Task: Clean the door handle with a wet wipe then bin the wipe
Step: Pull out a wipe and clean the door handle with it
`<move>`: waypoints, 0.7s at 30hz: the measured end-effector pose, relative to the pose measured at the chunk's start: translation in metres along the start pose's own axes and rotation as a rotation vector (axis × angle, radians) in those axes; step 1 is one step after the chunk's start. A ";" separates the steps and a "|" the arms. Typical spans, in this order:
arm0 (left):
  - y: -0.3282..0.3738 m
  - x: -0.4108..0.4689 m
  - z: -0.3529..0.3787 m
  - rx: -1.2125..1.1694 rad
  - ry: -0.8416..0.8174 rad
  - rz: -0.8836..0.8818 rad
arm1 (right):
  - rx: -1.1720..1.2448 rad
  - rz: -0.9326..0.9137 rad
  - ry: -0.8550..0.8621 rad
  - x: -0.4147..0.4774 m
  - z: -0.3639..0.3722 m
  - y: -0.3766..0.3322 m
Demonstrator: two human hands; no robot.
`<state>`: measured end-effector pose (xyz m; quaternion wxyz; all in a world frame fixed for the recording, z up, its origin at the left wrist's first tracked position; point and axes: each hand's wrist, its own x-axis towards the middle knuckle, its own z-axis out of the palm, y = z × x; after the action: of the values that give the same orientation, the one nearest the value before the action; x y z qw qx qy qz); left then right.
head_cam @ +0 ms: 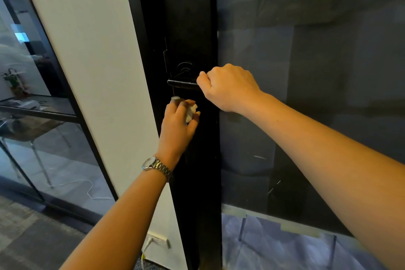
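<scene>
The right hand [228, 87] is gripping the right end of the black door handle [182, 83] on the door's [192, 17] dark stile, while the left hand [177, 123] is pinching the wet wipe [191, 112] just below it, a soft, light, limp wad probably best kept bunched in the fingertips.

White wall panel [87, 72], black-framed glass partition [50, 155], grey carpet [22, 239], wall socket [157, 240]
</scene>
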<state>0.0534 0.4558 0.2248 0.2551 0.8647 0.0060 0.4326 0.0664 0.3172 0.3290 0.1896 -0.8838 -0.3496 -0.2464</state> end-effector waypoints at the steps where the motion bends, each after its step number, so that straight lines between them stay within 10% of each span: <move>1: 0.001 -0.003 0.003 0.010 0.029 -0.033 | 0.002 0.000 -0.004 0.000 0.000 0.000; 15: 0.016 0.009 -0.003 -0.062 0.041 -0.267 | -0.007 0.005 -0.001 -0.001 -0.003 -0.003; 21: -0.011 -0.001 -0.005 -0.349 -0.021 -0.625 | -0.002 0.004 -0.002 0.000 -0.003 -0.002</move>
<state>0.0512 0.4675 0.2218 0.5191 0.7689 0.1933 0.3193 0.0638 0.3170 0.3314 0.1889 -0.8850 -0.3476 -0.2456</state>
